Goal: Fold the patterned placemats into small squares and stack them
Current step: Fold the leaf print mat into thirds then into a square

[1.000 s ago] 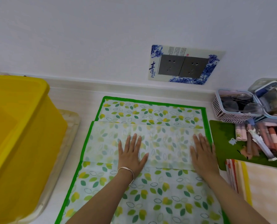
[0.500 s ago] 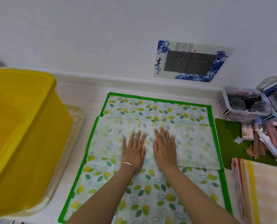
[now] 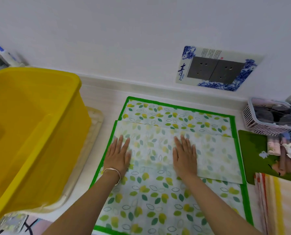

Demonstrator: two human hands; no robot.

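Both hands lie palm-down with fingers straight, gripping nothing, on the folded-over flap of the placemat [image 3: 173, 197]. The left hand [image 3: 118, 156] presses near the mat's left green border, beside the yellow tub [image 3: 31, 133]; the right hand [image 3: 185, 156] presses mid-flap.

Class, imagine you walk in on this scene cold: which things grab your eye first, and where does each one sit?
The big yellow tub fills the left side, bright against the pale counter. In the middle lies the leaf-patterned placemat with its green border, a paler folded band across it, and the left hand and right hand pressed flat on that band. On the wall up right sits a blue-and-white socket plate.
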